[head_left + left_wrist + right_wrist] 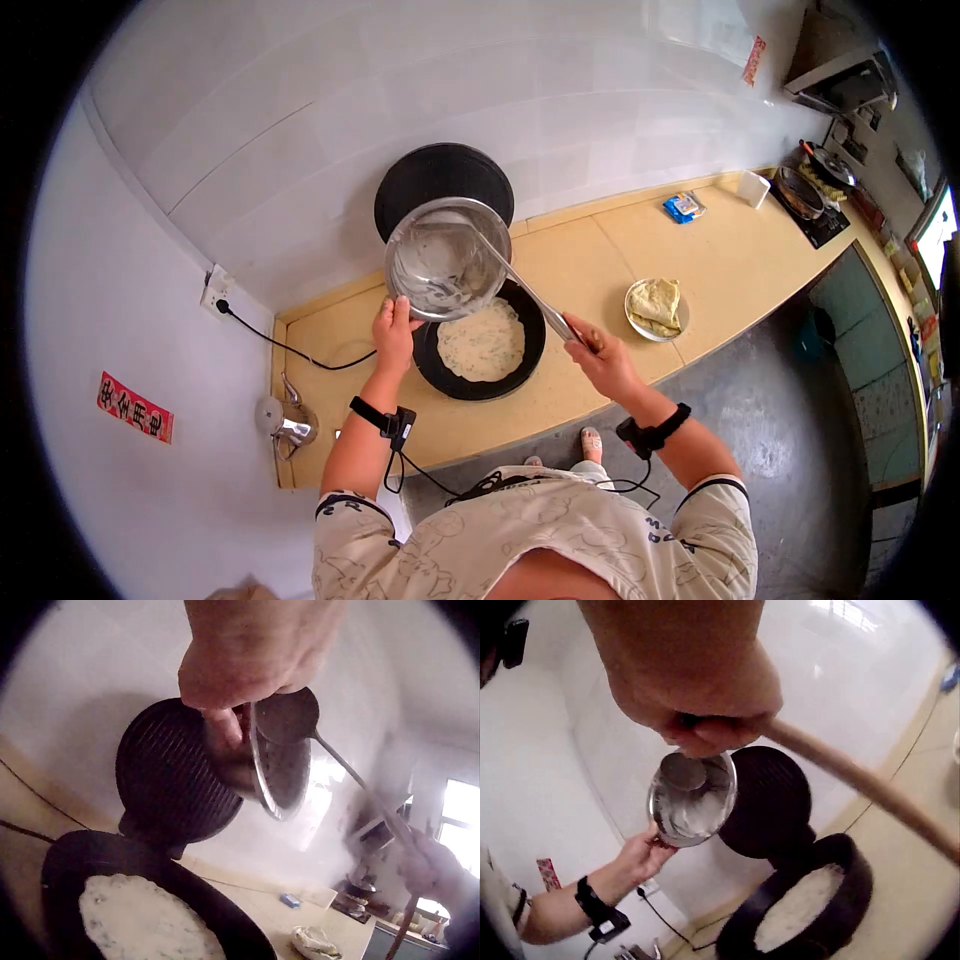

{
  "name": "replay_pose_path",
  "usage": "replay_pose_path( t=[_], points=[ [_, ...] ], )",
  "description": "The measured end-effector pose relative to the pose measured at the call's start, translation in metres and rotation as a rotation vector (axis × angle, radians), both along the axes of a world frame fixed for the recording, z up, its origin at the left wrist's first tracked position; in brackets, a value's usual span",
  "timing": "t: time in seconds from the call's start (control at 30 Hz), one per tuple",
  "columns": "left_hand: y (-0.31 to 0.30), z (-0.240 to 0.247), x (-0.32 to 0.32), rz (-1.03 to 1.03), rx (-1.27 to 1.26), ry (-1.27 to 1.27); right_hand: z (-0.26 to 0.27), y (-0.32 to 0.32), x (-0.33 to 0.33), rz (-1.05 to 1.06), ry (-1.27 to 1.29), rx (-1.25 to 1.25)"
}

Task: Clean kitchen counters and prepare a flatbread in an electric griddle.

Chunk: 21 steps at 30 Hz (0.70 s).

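Note:
A metal mixing bowl, its inside smeared with pale batter, is tilted above the black electric griddle. My left hand grips its rim, thumb on the near edge. With my right hand I hold a long-handled ladle; its round head is at the bowl's mouth. The handle's wooden end sticks out behind my fist in the right wrist view. A round, pale sheet of batter with green flecks lies in the griddle. The griddle's ridged lid stands raised against the wall.
Right of the griddle, a plate holds folded pancakes. A blue packet lies farther back. A metal kettle stands at the counter's left end. The black power cord runs to a wall socket.

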<state>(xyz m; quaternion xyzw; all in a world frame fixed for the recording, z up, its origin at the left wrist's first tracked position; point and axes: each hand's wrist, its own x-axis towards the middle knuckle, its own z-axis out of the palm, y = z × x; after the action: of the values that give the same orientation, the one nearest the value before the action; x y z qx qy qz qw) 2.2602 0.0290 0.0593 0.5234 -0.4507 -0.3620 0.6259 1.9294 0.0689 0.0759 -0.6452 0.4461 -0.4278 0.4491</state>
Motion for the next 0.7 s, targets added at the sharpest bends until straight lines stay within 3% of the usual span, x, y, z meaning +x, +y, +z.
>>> replay_pose_path(
  t=[0.03,0.1,0.13,0.2,0.3,0.43,0.5,0.53,0.6,0.63,0.7],
  points=[
    [0.001,0.003,-0.004,0.005,0.014,0.03,0.0,-0.002,0.003,-0.003,-0.002,0.0],
    [0.005,0.013,-0.008,0.011,0.028,0.057,-0.002,-0.006,0.008,-0.092,0.171,-0.414],
    [0.007,0.021,-0.008,-0.004,0.05,0.043,0.0,-0.008,0.008,-0.093,0.17,-0.414],
    [0.006,0.024,-0.009,-0.018,0.073,0.032,0.005,-0.01,0.003,-0.126,0.454,-0.638],
    [0.001,0.021,0.004,-0.087,0.08,0.026,-0.007,-0.02,-0.008,-0.069,0.629,-0.819],
    [-0.007,0.004,0.027,-0.033,0.127,-0.132,-0.011,-0.02,-0.026,0.033,0.767,-0.835],
    [-0.005,0.005,0.027,-0.016,0.141,-0.174,-0.011,-0.02,-0.028,0.077,0.606,-0.588],
    [-0.004,0.004,0.024,0.011,0.125,-0.094,-0.014,-0.019,-0.025,0.078,0.606,-0.59],
    [-0.003,0.004,0.02,0.038,0.111,-0.015,-0.016,-0.016,-0.008,0.061,0.216,-0.28],
    [-0.003,0.003,0.019,0.02,0.093,0.001,-0.014,-0.016,-0.002,0.062,0.215,-0.278],
    [-0.002,0.002,0.014,0.001,0.079,0.016,0.005,-0.016,0.01,0.067,0.055,0.017]
  ],
)
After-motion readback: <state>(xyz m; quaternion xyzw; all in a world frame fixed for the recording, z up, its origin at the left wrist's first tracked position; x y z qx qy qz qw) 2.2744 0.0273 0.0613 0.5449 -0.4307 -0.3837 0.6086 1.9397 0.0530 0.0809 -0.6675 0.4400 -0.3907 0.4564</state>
